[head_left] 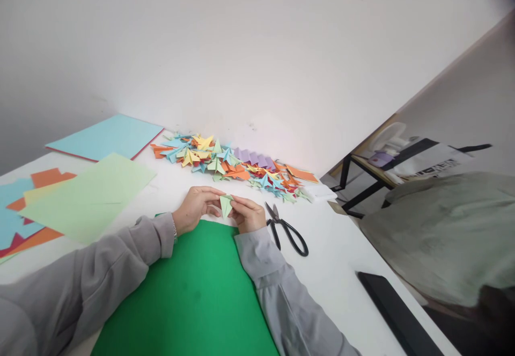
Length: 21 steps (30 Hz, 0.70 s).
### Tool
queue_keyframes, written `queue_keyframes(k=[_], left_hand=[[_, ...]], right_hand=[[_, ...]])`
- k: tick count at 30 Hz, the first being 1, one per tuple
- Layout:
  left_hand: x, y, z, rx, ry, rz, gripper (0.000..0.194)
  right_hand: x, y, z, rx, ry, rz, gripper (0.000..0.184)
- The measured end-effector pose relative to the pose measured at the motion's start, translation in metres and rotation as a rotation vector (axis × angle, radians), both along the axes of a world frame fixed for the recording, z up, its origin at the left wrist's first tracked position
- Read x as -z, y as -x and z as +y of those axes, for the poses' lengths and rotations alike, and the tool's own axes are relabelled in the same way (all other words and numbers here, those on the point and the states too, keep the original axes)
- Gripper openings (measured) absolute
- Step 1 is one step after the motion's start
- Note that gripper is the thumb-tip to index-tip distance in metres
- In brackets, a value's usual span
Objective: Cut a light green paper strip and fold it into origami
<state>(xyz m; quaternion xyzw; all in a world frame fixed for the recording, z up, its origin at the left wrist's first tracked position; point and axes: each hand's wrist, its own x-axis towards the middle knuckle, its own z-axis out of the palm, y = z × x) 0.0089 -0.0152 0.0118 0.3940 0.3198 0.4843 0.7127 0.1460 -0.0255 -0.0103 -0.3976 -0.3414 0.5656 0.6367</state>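
Between my two hands is a small, light green folded paper plane (226, 206), held just above the far edge of a green mat (193, 286). My left hand (197, 209) pinches its left side with the fingertips. On the other side, my right hand (248, 215) grips the plane with thumb and fingers. Black-handled scissors (288, 229) lie with their blades parted, just right of my right wrist. Behind my hands spreads a long heap of small folded paper planes (217, 160) in several colours.
At left lie loose coloured paper sheets, a light green one (92, 197) on top. A blue sheet stack (108, 136) sits by the wall. On the right are a black flat object (396, 313), a person in a grey-green top (446, 232) and a side table (368, 171) with a bag.
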Motion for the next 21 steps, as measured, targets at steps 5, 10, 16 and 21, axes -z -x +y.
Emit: queue_keyframes(k=[5,10,16,21], left_hand=[[0.0003,0.0009,0.0002,0.005,0.002,-0.031,0.014],[0.0012,-0.0001,-0.0004,0.044,-0.053,0.004,0.022],[0.0057,-0.0020,0.0003,0.033,-0.106,0.126,0.027],[0.0072,-0.0026,0.0001,-0.018,-0.117,0.139,0.029]], right_hand=[[0.0008,-0.0019,0.0014,0.003,0.000,-0.017,0.016],[0.0020,-0.0015,0.0023,0.005,0.002,-0.039,0.016],[0.0048,-0.0005,0.0007,0.016,-0.064,-0.169,0.014],[0.0066,-0.0008,0.0013,0.060,-0.126,-0.209,0.023]])
